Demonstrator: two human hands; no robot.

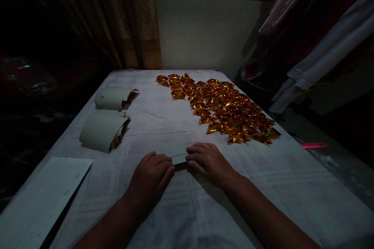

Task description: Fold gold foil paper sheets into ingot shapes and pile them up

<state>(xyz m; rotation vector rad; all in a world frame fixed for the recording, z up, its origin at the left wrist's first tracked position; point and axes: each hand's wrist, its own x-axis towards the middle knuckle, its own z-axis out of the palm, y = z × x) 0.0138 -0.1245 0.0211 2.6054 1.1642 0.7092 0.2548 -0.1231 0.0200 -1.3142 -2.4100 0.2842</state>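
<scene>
A small pale sheet of paper (176,148) lies at the middle of the table, with a crease or edge running across it. My left hand (152,172) grips its left end, fingers bent over the top and thumb at the near edge. On the opposite end my right hand (208,162) is closed in the same way, its fingers covering that corner. The near edge is slightly raised and shows a dark underside. Beyond my right hand spreads a heap of shiny gold foil folded pieces (222,107), pointed at their ends.
Two curved stacks of pale-backed sheets (101,129) rest on the left side. A flat white board or sheet (48,190) lies at the near left edge. A white cloth (163,210) covers the table. Behind are a curtain (137,19) and hanging clothes (324,54); a pink handle (314,145) shows at right.
</scene>
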